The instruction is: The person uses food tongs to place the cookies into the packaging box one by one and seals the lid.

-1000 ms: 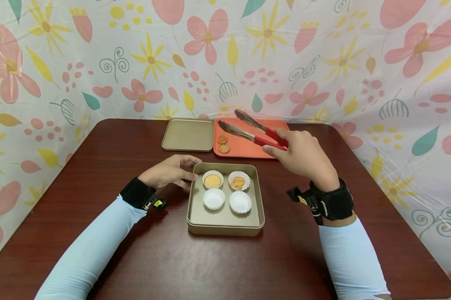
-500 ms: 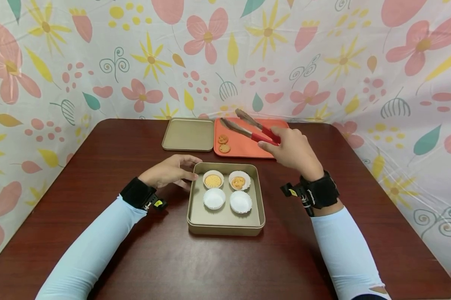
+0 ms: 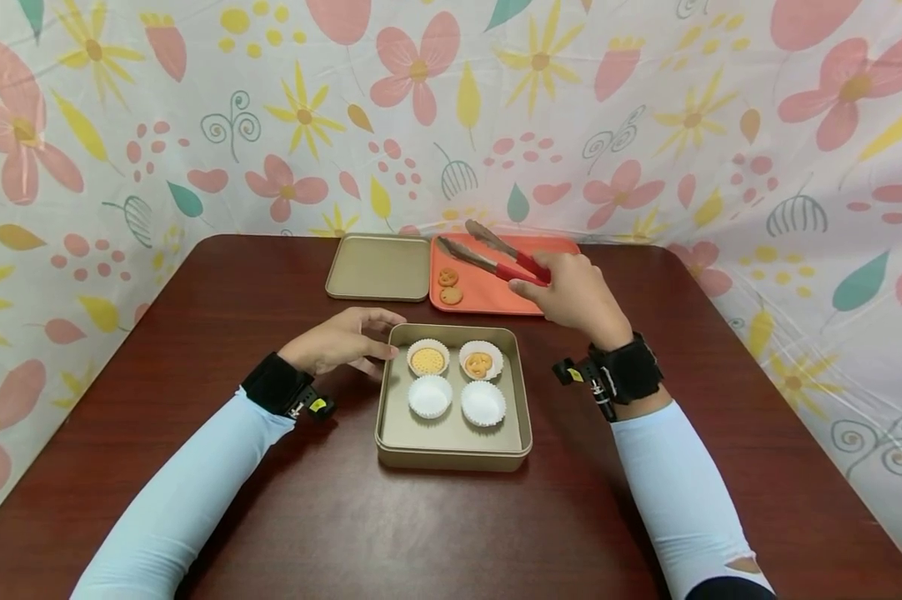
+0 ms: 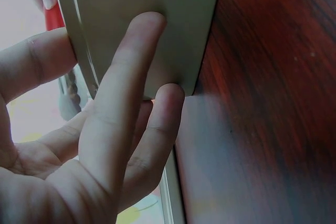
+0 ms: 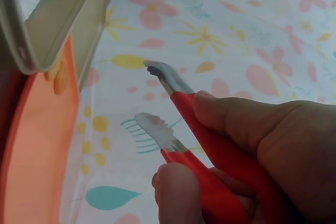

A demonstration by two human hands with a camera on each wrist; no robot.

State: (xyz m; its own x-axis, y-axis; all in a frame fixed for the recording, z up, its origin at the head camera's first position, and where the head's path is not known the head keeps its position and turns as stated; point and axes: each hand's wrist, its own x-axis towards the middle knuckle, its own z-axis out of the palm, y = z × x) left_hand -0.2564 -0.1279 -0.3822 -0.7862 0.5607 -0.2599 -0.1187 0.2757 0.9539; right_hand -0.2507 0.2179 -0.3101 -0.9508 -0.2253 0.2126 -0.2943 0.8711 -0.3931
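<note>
My right hand (image 3: 577,292) grips red-handled metal tongs (image 3: 522,262) above the orange tray (image 3: 488,293). In the right wrist view the tips of the tongs (image 5: 163,74) are spread, with nothing between them. On the tray's left part lie two cookies, a pretzel-like one (image 3: 448,277) and a round one (image 3: 451,296). My left hand (image 3: 340,342) touches the left side of a square gold tin (image 3: 451,458), its fingertips (image 4: 149,22) against the outer wall. Inside the tin, one white paper cup holds a round yellow cracker (image 3: 428,361), another a pretzel-shaped cookie (image 3: 478,364). Two front paper cups (image 3: 430,397) are empty.
A flat gold lid or tray (image 3: 378,267) lies at the back of the dark wooden table (image 3: 271,517), directly left of the orange tray. Behind the table hangs a flower-printed curtain (image 3: 451,108).
My right hand has moved left with the tongs, and slightly down in the head view. The left hand and the tin have stayed in place.
</note>
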